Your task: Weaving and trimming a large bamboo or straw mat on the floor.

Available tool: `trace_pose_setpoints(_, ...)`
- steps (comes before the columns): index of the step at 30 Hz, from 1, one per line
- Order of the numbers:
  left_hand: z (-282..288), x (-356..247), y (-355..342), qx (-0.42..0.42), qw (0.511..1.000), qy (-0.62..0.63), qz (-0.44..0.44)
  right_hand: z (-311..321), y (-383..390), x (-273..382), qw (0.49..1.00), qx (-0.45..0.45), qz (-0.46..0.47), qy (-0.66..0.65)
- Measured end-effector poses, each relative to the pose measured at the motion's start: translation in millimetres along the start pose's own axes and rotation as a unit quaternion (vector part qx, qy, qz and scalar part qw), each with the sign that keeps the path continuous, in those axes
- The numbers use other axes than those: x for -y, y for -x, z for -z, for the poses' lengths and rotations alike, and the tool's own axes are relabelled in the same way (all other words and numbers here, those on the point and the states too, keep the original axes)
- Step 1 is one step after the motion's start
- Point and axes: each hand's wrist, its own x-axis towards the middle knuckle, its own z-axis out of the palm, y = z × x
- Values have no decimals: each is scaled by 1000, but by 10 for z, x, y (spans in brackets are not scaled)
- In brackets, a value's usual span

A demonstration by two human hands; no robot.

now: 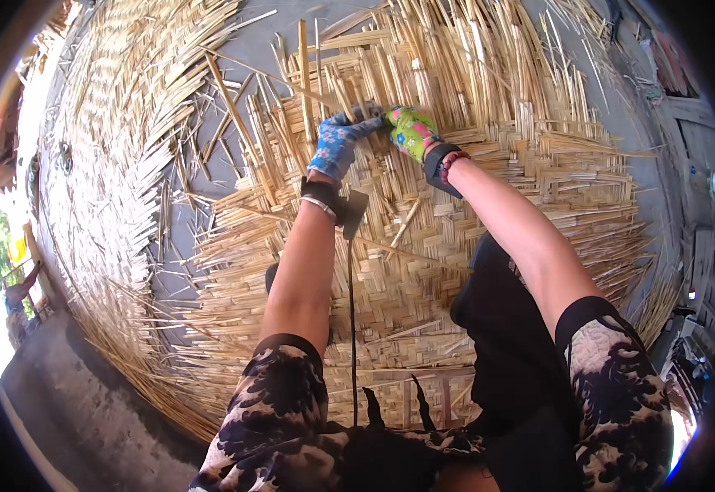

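Observation:
A large mat (423, 279) of straw-coloured split strips, perhaps bamboo or reed, is woven tight beneath me, and its loose strip ends fan out at the far side. Near that unwoven edge my left hand (342, 141), in a blue flowered glove, has its fingers closed on the strips (357, 86). Close beside it, fingertips almost meeting, my right hand (412, 133) wears a green flowered glove and is also closed at the strips. The exact strips between the fingers are hidden by the gloves.
A second woven mat (103, 164) lies at the left, with grey floor (181, 254) showing between. Loose strips (226, 123) are scattered there. A low concrete ledge (87, 402) is at the lower left. A black cable (352, 328) hangs from my left wrist.

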Motion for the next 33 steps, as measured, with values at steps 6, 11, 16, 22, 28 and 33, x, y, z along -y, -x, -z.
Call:
trace_pose_setpoints(6,-314,388,13,-167,974,141,-53,380,13,-205,949,21,74,-305)
trace_pose_setpoints(11,-399,477,173,-285,954,89,-38,377,129,43,970,-29,50,237)
trace_pose_setpoints(16,-337,462,221,-200,978,50,-28,312,127,-17,977,25,82,195)
trace_pose_setpoints(22,282,367,428,-88,962,-140,-215,-85,192,424,912,54,313,262)
trace_pose_setpoints(28,710,22,424,-92,933,-344,-57,-14,191,870,955,215,-3,204)
trace_pose_setpoints(33,541,76,161,-119,918,-373,-60,-82,245,668,996,-14,34,75)
